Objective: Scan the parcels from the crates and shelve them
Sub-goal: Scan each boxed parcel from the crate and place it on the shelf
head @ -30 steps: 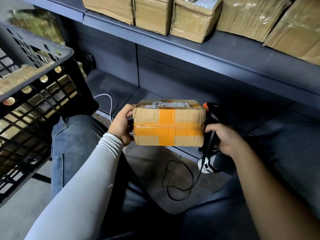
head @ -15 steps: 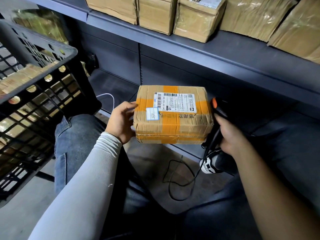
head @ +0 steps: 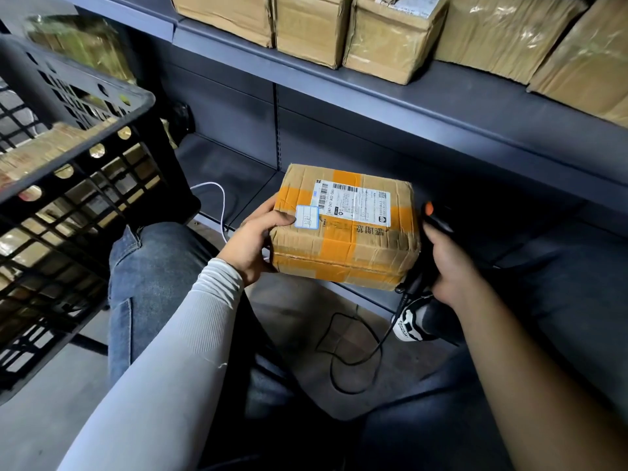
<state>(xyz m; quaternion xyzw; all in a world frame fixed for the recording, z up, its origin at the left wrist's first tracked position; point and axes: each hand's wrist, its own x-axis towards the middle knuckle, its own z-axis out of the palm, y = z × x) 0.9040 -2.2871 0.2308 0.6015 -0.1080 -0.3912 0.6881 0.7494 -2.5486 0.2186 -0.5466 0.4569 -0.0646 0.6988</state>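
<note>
The left hand (head: pixel 253 241) grips the parcel (head: pixel 346 229) by its left end, thumb curled over onto the top face beside a small blue-edged sticker (head: pixel 307 217), the other fingers tucked out of sight underneath. The parcel sits in the air between the knees, label side up, in front of the bottom shelf (head: pixel 238 171). Its shipping label (head: pixel 353 203) faces the camera, but the print is too small to read. On the right, the right hand (head: pixel 448 266) is wrapped around the scanner (head: pixel 433 215), fingers curled tight on the handle; only the dark head with its orange button pokes out past the parcel's right edge, the rest hidden behind box and palm. The black cable (head: pixel 350 358) loops down to the floor, its far end lost in shadow. A white cable (head: pixel 217 198) trails off the bottom shelf and slips behind the left hand. The black crate (head: pixel 68 171) crowds the left, cut off by the frame, with parcels visible through its mesh. Above, a row of boxes (head: pixel 390 39) lines the upper shelf (head: pixel 373 96), their tops cropped away. The bottom shelf lies open and dark behind the parcel, with room to either side.
</note>
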